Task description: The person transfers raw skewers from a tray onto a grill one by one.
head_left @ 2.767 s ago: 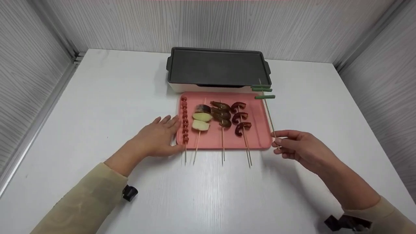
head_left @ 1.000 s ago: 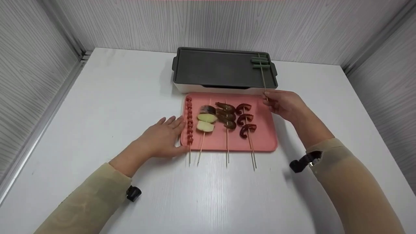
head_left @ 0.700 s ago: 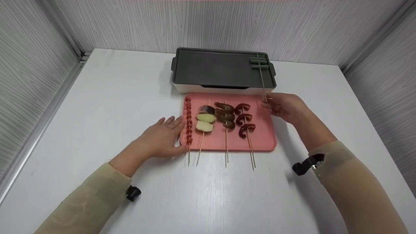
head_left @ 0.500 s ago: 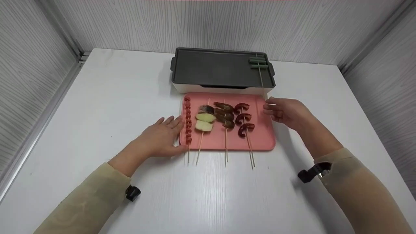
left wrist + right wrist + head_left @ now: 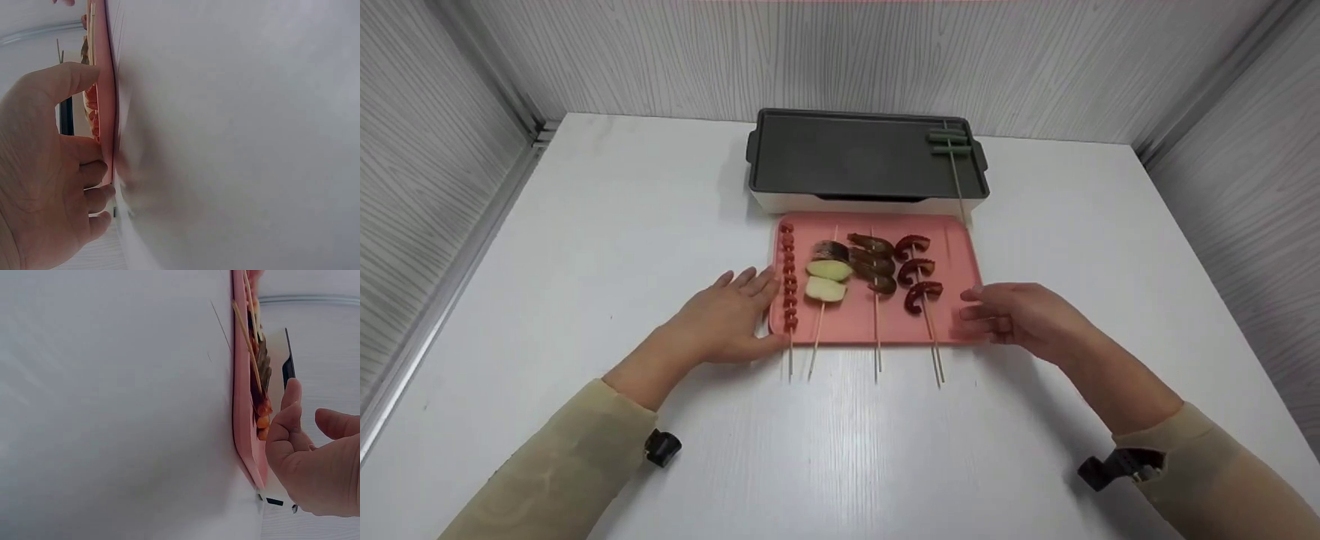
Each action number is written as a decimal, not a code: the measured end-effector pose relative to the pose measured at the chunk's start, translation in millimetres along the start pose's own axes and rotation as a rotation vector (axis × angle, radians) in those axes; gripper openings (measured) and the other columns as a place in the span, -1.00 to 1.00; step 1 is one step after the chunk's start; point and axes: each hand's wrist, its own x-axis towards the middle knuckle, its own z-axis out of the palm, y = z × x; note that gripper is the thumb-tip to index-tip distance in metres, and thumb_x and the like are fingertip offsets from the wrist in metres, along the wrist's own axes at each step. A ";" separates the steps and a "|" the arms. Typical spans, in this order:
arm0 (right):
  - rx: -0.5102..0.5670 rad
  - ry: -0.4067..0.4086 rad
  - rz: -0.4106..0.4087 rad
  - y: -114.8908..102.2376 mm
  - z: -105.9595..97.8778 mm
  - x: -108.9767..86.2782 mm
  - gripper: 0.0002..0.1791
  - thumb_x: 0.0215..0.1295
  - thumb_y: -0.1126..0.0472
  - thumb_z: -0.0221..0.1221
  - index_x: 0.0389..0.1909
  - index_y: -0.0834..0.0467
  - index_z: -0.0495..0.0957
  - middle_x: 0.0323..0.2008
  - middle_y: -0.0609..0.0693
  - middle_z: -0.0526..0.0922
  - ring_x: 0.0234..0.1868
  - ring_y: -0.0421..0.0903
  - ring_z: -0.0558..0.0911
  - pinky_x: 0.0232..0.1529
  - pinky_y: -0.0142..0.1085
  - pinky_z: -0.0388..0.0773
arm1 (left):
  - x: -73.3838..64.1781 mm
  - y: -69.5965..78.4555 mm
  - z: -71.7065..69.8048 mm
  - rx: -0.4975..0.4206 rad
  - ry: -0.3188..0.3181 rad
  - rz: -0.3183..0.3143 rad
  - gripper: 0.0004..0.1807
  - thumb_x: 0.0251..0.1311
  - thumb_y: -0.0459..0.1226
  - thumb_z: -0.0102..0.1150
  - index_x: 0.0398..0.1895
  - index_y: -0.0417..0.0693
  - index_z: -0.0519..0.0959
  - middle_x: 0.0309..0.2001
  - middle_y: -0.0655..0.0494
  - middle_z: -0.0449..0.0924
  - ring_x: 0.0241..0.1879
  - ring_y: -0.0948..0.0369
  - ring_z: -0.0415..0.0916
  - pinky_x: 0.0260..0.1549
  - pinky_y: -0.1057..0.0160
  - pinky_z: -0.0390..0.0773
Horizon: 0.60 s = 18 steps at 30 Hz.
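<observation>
My left hand (image 5: 727,319) rests at the left edge of the pink tray (image 5: 847,330), its thumb on the front corner and its fingers along the side. Loosely bent, the fingers of my right hand (image 5: 1031,319) hover by the tray's right edge with nothing held. A skewer of green stick-shaped pieces (image 5: 950,150) lies on the right end of the black griddle (image 5: 847,154), its stick overhanging the front. On the tray are a skewer of small red pieces (image 5: 789,277), one of thick pale slices (image 5: 826,289), a shrimp skewer (image 5: 874,262) and a skewer of curled dark-red tentacles (image 5: 919,274).
The griddle stands directly behind the tray on a white table (image 5: 840,450). Several bare skewer ends stick out past the tray's front edge. Grey wood-grain walls (image 5: 840,60) enclose the table at the back and sides.
My right hand carried the green skewer from the tray's right side onto the griddle, let it go, and drew back towards the tray's front right corner. My left hand stayed at the tray.
</observation>
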 end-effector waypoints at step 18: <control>0.012 -0.112 0.054 34.8 29.5 -24.3 -0.50 0.57 0.01 0.23 0.24 0.35 0.63 -0.03 0.15 0.82 -0.07 -0.02 0.83 -0.09 -0.29 0.73 | 1.4 -0.2 2.7 0.009 0.020 -0.012 0.05 0.41 0.30 0.01 0.67 -0.28 0.11 0.69 -0.13 -0.01 0.65 -0.16 -0.02 0.60 -0.18 -0.01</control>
